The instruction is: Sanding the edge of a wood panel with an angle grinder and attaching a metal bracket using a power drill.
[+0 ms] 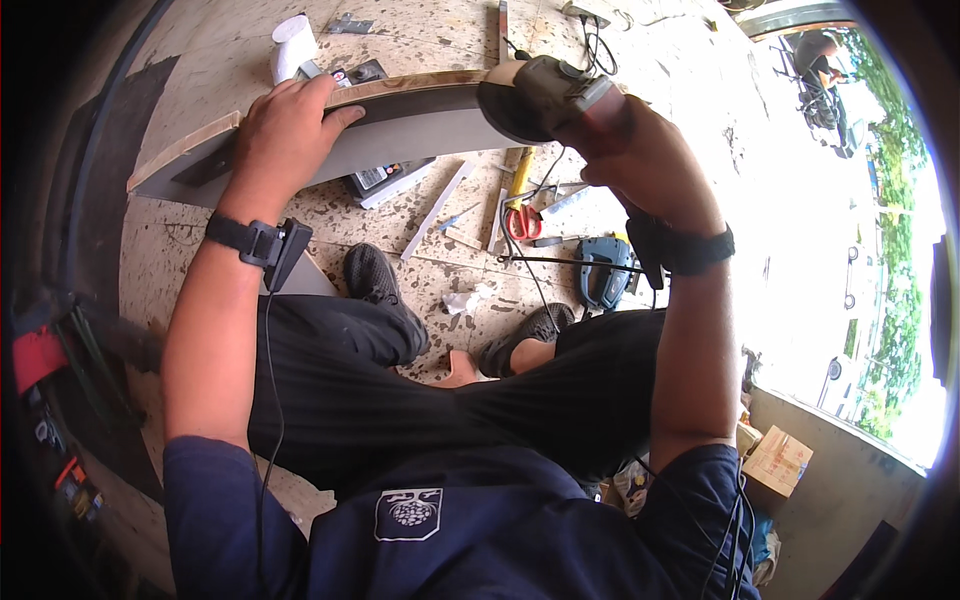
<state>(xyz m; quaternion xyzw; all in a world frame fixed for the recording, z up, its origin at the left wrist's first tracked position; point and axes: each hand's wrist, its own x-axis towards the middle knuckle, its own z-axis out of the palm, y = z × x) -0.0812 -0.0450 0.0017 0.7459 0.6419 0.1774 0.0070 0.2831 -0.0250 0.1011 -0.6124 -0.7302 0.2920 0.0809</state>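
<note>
My right hand is wrapped round an angle grinder, whose dark disc sits at the right end of a long board. Whether the disc touches the wood cannot be made out. The board has a pale wooden edge, a dark band below it and a light grey face. Toward its left part, my left hand grips the upper edge, thumb on the near side and fingers over the top. A cord runs down from the grinder, past red-handled scissors on the floor.
A blue-and-black power tool lies right of my feet. Metal strips, a screwdriver and crumpled paper are scattered on the speckled floor. A white roll stands beyond the board; a cardboard box sits at the lower right.
</note>
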